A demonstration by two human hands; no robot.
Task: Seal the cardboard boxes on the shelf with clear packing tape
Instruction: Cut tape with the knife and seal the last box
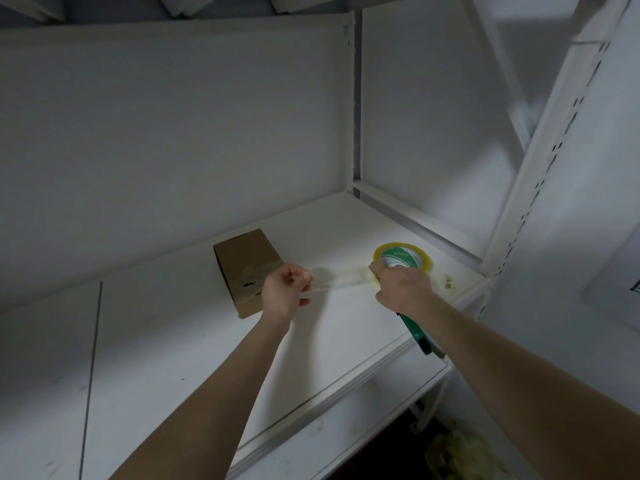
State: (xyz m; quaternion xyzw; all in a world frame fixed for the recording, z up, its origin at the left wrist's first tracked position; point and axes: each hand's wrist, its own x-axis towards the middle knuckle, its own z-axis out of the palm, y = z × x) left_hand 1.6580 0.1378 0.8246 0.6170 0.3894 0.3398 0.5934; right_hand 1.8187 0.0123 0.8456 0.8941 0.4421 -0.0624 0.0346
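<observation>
A small brown cardboard box (247, 268) lies on the white shelf (173, 341), with some tape and a torn spot on its near side. My left hand (287, 289) pinches the free end of a clear tape strip (341, 278), just right of the box. The strip stretches to the right to a yellowish tape roll (403, 256) with a green and white core. My right hand (403, 289) grips the roll from the near side. A green handled tool (417, 332) sticks out below that hand.
White shelf uprights (356, 98) and a slotted post (540, 188) stand at the right. A lower shelf board (346, 427) juts out beneath. A dark seam (90, 375) runs across the shelf at the left. Yellowish clutter (457, 455) lies below right.
</observation>
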